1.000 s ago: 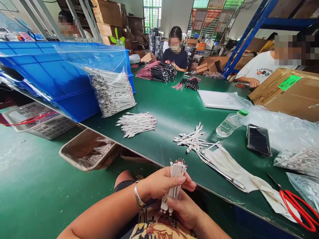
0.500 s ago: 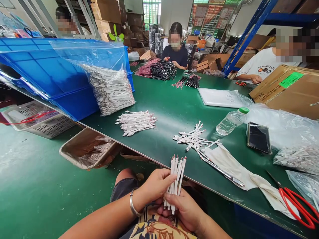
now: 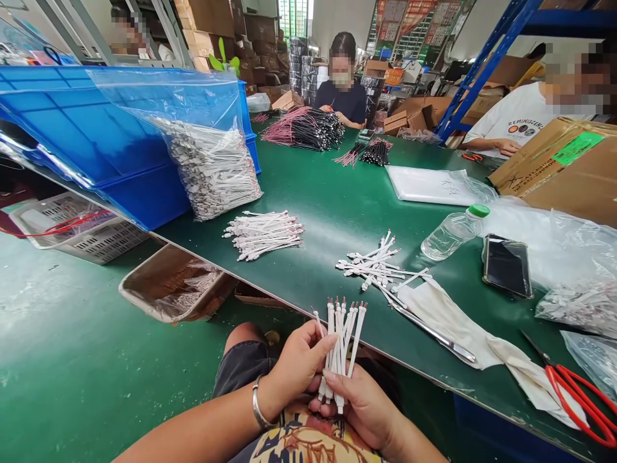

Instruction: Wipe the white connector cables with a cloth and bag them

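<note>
Over my lap, at the table's front edge, I hold a fanned bunch of short white cables (image 3: 343,344) with bare reddish wire tips upward. My right hand (image 3: 369,402) is closed round their lower ends, thumb across the front. My left hand (image 3: 299,363) pinches at the bunch's left side, where one cable leans apart from the others; its fingertips are partly hidden. Just beyond lies a loose heap of similar white cables (image 3: 373,260). A neater pile of white cables (image 3: 263,235) is farther left. Metal tweezers (image 3: 434,335) rest beside a cream cloth (image 3: 448,315) to the right.
On the right are red-handled scissors (image 3: 578,399), a phone (image 3: 507,265), a capped bottle (image 3: 453,233) and a carton (image 3: 554,161). A bag of white cables (image 3: 212,170) leans on a blue bin (image 3: 120,154). Two co-workers (image 3: 341,96) sit across the table; another person is behind glass.
The cable bunch has spread wider between my hands. A single cable now stands apart at its left, by my left thumb. The view has shifted slightly.
</note>
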Demonstrator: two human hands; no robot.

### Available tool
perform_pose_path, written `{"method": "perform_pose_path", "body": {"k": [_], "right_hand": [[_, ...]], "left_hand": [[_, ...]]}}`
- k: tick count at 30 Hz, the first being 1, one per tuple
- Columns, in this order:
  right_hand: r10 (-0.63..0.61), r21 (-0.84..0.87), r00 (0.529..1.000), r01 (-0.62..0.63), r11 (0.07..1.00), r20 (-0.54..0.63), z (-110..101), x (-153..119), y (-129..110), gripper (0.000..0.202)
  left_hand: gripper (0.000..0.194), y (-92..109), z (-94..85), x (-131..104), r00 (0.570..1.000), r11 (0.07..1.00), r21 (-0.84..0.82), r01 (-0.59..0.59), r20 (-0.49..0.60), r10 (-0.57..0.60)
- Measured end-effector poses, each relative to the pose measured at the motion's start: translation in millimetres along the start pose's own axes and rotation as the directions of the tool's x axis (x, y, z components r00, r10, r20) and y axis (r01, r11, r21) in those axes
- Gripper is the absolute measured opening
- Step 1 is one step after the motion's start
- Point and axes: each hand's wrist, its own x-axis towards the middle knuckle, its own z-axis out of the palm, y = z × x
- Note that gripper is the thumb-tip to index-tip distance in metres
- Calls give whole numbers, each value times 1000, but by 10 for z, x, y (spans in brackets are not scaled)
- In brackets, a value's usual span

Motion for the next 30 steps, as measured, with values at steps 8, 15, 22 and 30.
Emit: {"method": "perform_pose_path", "body": {"k": [8,15,22,30], "right_hand": [[-5,-2,1000,5,1000,-9,-30,4,11,32],[19,-10,1000,-19,1000,-23,-18,-24,-5,35],[13,-23,999,-14,1000,-30,8,-44,-21,33],[3,-26,999,-4,1000,-32,-5,-24,13,38]], "left_hand": [[31,-48,10,-30,998,995,-77,57,9,-56],[31,-13,55,-63,987,970,-184,161,18,-160],[35,41,123,-26,970,941,-244,235,112,-213],[31,-22,70,-52,997,988,-137,69,-20,-72]]}}
